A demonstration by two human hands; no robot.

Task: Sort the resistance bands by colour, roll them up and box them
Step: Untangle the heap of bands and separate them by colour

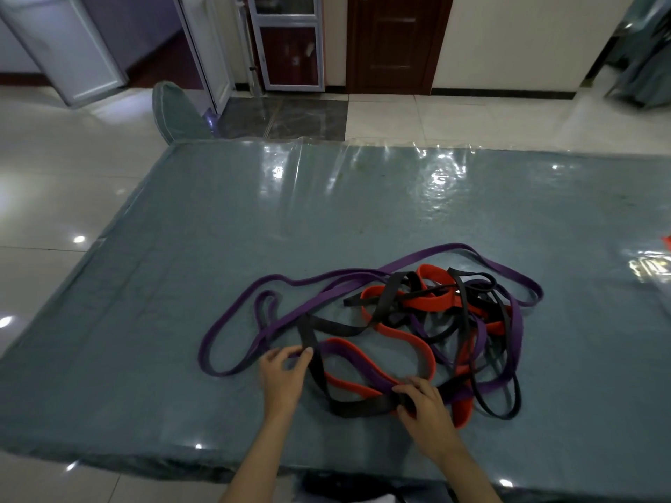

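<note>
Both hands are down on a table (181,248) covered in grey-green cloth under a clear glossy sheet, working at the near edge of a tangled heap of resistance bands.

The left hand (281,375) has its fingers curled, thumb and fingertips closed on a wide black band (328,326) where it crosses a purple one. From that pinch the black band runs up and to the right, away from the hand, and also down toward the right hand in a long loop.

The right hand (423,402) grips the lower end of the same black loop, fingers bent over it and thumb under; its knuckles partly hide the band there. Just beyond its fingers lie a red band (410,337) and a strip of purple, overlapping each other and the black loop.

A long purple band (232,314) sweeps out to the left of the left hand in a big open loop, then runs behind both hands along the far side of the heap. The thickest part of the tangle, red, black and purple strands piled together, sits beyond and to the right of the right hand. Thin black loops (508,404) trail just to the right of that hand.

Far to the right, at the frame edge, lies a clear plastic bag (650,265), well apart from both hands.
</note>
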